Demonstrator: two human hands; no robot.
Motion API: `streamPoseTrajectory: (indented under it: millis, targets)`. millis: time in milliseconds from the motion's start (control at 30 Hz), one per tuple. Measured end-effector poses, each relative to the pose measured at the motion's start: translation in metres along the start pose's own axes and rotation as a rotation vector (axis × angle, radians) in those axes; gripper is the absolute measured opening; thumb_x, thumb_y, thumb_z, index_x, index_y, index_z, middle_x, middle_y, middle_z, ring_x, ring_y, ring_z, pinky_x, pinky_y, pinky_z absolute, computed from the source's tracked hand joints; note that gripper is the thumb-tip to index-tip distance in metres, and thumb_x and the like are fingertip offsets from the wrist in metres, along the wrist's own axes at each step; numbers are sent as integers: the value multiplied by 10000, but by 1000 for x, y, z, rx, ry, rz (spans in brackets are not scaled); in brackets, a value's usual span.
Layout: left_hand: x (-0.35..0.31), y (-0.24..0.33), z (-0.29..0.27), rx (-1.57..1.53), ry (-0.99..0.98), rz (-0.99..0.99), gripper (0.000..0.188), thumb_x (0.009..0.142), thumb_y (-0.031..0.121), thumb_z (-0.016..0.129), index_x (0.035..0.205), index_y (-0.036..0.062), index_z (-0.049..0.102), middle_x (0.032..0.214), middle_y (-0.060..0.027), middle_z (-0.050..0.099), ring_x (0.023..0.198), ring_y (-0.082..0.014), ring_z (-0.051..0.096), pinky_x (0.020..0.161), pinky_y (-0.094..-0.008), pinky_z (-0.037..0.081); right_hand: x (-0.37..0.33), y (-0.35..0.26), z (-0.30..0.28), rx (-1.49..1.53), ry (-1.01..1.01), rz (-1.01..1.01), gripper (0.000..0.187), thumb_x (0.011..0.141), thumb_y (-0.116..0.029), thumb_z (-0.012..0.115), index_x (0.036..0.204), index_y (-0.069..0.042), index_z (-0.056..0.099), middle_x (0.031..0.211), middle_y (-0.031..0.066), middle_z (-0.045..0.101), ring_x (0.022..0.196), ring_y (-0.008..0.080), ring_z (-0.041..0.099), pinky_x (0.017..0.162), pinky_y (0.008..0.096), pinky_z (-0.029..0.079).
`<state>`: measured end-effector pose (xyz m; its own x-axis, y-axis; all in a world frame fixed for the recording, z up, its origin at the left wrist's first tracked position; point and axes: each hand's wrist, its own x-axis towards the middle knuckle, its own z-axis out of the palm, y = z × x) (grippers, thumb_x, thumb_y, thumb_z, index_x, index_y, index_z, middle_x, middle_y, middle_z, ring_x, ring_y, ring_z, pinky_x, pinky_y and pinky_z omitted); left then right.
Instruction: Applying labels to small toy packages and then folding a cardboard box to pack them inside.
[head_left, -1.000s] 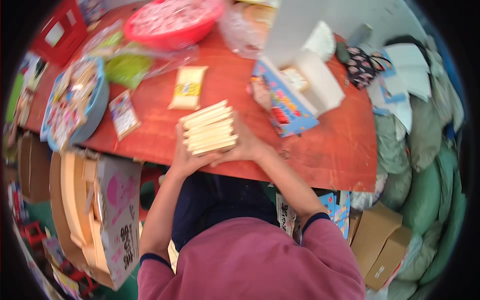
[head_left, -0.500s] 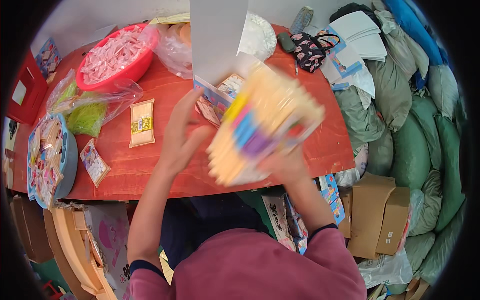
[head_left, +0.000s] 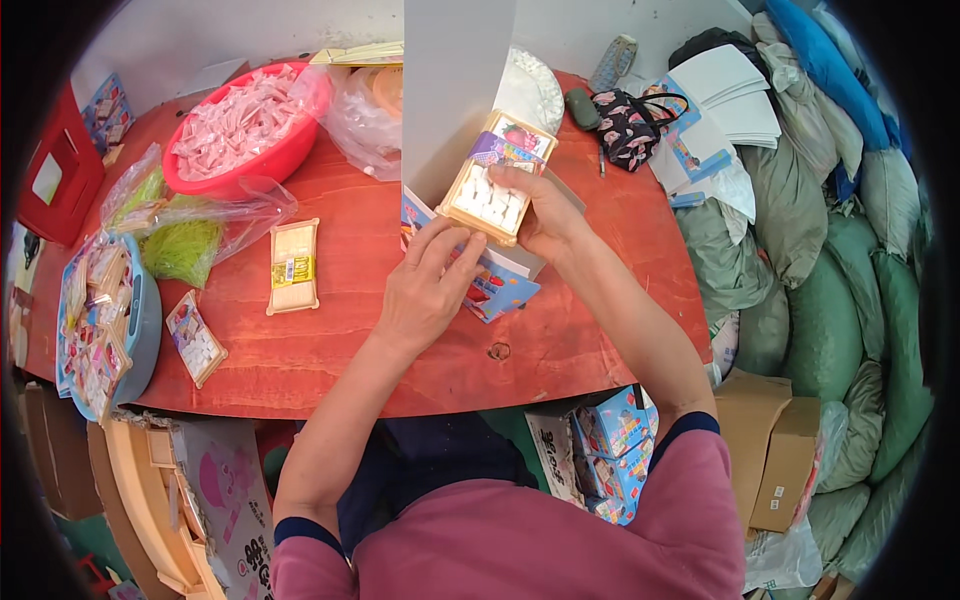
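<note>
My right hand [head_left: 548,215] grips a stack of flat packs [head_left: 494,203] with pale, stick-like edges. The top pack shows white pieces under clear wrap and a purple printed band. The fingers of my left hand [head_left: 425,295] are bent together against the stack's lower edge; their tips are partly hidden. Under the stack stands an open blue printed carton [head_left: 507,288], its inside mostly covered by the packs and my hands. A tall grey-white flap [head_left: 455,90] rises behind it. One pack with a yellow label [head_left: 293,268] and another pack [head_left: 195,338] lie to the left.
Left on the red table [head_left: 350,350] are a blue basket [head_left: 147,330] of packs, green shreds [head_left: 180,250] in clear plastic and a red basin [head_left: 230,180] of pink pieces. A patterned bag [head_left: 627,130] lies back right. Sacks [head_left: 830,280] and cardboard boxes [head_left: 785,470] crowd the right side.
The stack has swung from beside the carton to above it, tilting so a pack's printed face shows. My left hand has moved from open beside the carton to the stack's edge.
</note>
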<state>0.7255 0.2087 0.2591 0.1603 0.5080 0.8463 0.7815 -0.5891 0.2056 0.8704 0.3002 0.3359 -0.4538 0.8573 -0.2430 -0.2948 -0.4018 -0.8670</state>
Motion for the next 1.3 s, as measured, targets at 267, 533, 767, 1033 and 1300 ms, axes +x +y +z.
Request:
streamPoseTrajectory:
  millis: [267,533,767,1033,1300]
  targets:
    - [-1,0,7,2,61,25,426,693,113,730,1097,61,607,1042,-58,552,1039,-255,538,788,-319,513,2,1,-2,25,54,-72,415,811,-163,655,1160,-4,497,1087,118,602,1023,219,609,885,367,507]
    - [-2,0,4,-16,121,14,360,669,111,741,1000,45,614,980,-61,552,969,-255,559,756,-323,512,-11,4,-19,-5,-40,176,452,817,-208,667,1196,-25,506,1126,131,612,1026,225,619,880,368,511]
    - [-1,5,4,-34,124,-10,376,651,100,766,991,73,609,954,-54,556,930,-262,562,721,-337,502,14,20,-30,125,-53,225,456,815,-223,667,1202,-42,508,1149,115,601,1058,239,599,910,402,496]
    - [2,8,1,-18,104,4,360,658,109,760,985,74,611,947,-53,563,930,-262,559,743,-336,497,20,13,-17,-342,114,360,626,759,-554,670,1164,-92,551,1063,74,610,972,190,605,857,350,486]
    - [4,7,5,-22,89,23,355,659,130,736,976,40,603,941,-57,556,941,-250,547,782,-332,487,27,-19,-13,-907,-65,550,907,706,-843,398,1136,-66,582,948,131,617,717,190,627,589,302,535]
